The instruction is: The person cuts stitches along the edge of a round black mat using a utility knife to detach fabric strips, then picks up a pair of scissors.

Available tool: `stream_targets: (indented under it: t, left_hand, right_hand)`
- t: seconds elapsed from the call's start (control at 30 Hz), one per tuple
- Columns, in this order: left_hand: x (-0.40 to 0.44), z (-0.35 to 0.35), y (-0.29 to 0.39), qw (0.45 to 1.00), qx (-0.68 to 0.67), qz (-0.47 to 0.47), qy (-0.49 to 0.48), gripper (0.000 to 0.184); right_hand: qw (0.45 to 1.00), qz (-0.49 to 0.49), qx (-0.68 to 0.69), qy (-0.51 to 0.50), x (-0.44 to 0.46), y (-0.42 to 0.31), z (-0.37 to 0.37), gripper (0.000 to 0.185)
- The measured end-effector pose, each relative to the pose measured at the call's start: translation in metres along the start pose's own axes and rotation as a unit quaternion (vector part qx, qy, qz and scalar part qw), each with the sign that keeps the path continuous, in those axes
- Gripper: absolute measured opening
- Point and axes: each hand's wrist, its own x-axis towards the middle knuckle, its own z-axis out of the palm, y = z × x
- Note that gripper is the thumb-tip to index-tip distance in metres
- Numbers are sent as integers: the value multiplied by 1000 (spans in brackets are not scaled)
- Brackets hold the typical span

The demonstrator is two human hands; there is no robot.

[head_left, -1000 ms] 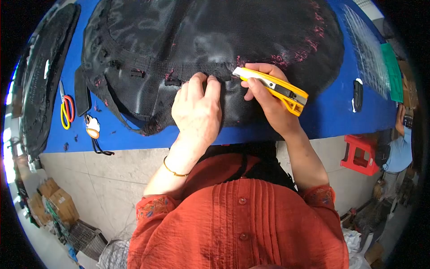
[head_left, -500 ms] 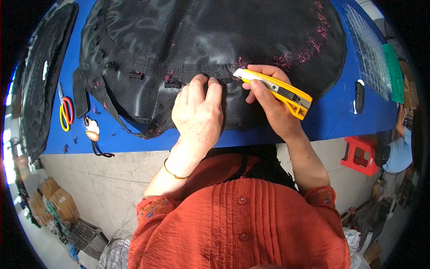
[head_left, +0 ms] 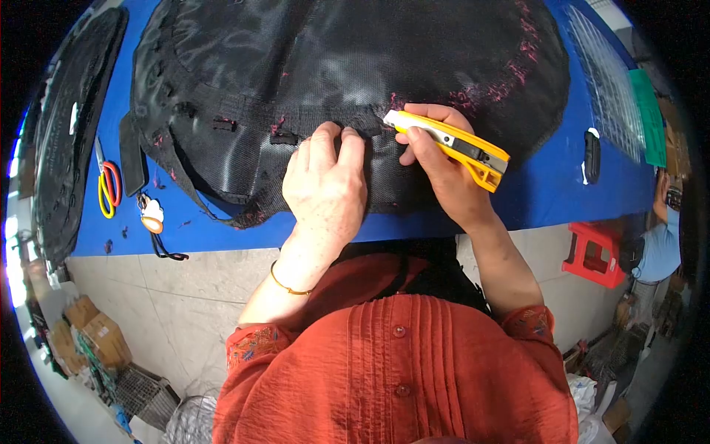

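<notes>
A large black mesh fabric piece (head_left: 355, 44) is spread on the blue table, with pink thread tufts along its seams. My left hand (head_left: 325, 177) bends its fingers onto the black webbing strip (head_left: 318, 118) along the near seam, gripping and pressing it; the fingertips are partly hidden. In my right hand (head_left: 447, 163) is a yellow utility knife (head_left: 462, 148), its pale tip pointing left at the webbing, close to a pink thread tuft. Whether the blade touches the webbing I cannot tell. Short black tabs (head_left: 283, 138) stick out along the seam.
Scissors with red and yellow handles (head_left: 109, 185) lie at the left, by a charm with a black cord (head_left: 151, 216). Stacked black pieces (head_left: 74, 133) line the left edge. On the right are a black object (head_left: 592, 157), clear plastic sheeting (head_left: 603, 74) and a red stool (head_left: 594, 257); another person (head_left: 658, 251) is beyond.
My right hand and the utility knife have shifted slightly up and left. My left hand stays almost in place on the webbing.
</notes>
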Motion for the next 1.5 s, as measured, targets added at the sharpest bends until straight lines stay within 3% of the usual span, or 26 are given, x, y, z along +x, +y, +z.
stream_targets:
  t: [0.3, 0.77, 1.0, 1.23, 1.5]
  left_hand:
    - [0, 1, 0, 1000, 7, 3, 0, 20]
    - [0, -1, 0, 1000, 1, 1, -9, 20]
    - [1, -2, 0, 1000, -4, 4, -6, 22]
    - [0, 0, -1, 1000, 18, -2, -4, 16]
    - [0, 1, -1, 1000, 23, 0, -2, 16]
  right_hand:
    - [999, -34, 11, -2, 5, 3, 2, 30]
    - [999, 39, -9, -15, 7, -5, -7, 28]
    - [999, 28, -2, -14, 9, -6, -8, 29]
    - [987, 117, 94, -59, 22, -7, -23, 34]
    - [991, 47, 81, -97, 26, 6, -25, 34]
